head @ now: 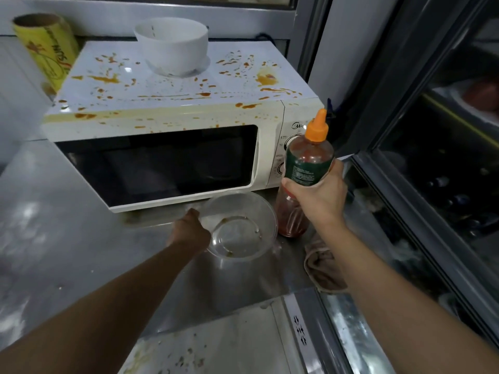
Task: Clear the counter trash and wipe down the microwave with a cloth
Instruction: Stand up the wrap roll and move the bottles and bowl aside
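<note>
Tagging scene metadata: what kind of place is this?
Likely a commercial or shared kitchen: a sauce-splattered microwave on a stainless steel counter, beside a glass-door fridge.

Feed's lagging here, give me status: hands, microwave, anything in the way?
Left hand grips clear bowl; right hand grips sauce bottle. Microwave unwiped, splattered. White bowl on top.

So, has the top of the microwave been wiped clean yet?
No, orange sauce splatter covers the microwave top, and the cloth lies on the counter.
</note>
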`<state>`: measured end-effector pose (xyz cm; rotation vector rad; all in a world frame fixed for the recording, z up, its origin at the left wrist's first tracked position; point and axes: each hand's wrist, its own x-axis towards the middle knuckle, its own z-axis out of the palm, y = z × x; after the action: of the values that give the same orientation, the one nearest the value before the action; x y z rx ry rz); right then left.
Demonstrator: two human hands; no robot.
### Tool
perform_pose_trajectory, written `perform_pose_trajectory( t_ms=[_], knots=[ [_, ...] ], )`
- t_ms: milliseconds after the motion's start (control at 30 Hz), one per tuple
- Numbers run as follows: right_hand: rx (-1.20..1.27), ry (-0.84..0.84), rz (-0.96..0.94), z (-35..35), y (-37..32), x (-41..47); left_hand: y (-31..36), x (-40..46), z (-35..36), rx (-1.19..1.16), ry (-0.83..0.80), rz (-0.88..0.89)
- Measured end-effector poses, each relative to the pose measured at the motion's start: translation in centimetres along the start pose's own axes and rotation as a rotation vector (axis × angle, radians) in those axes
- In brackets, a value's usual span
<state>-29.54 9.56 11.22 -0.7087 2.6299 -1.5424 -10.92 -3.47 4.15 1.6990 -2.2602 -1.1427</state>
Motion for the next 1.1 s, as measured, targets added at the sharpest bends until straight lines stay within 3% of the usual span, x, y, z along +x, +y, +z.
perform_pose_trajectory(
  t_ms=[233, 567, 1100],
  knots=[
    [0.014, -0.062, -0.04, 0.4, -2.0, -2.1, -1.8, -1.6, -2.1, -0.054, 0.068, -0.04],
    [0.078, -0.197, -0.126, 3.7, -10.1, -8.4, -8.6, -5.4, -12.2, -0.152, 0.227, -0.11],
    [0.145, -0.368, -0.227, 12.7, -26.4, -28.2, -28.7, -16.7, -31.1, -0.381, 0.471, -0.147]
  ],
)
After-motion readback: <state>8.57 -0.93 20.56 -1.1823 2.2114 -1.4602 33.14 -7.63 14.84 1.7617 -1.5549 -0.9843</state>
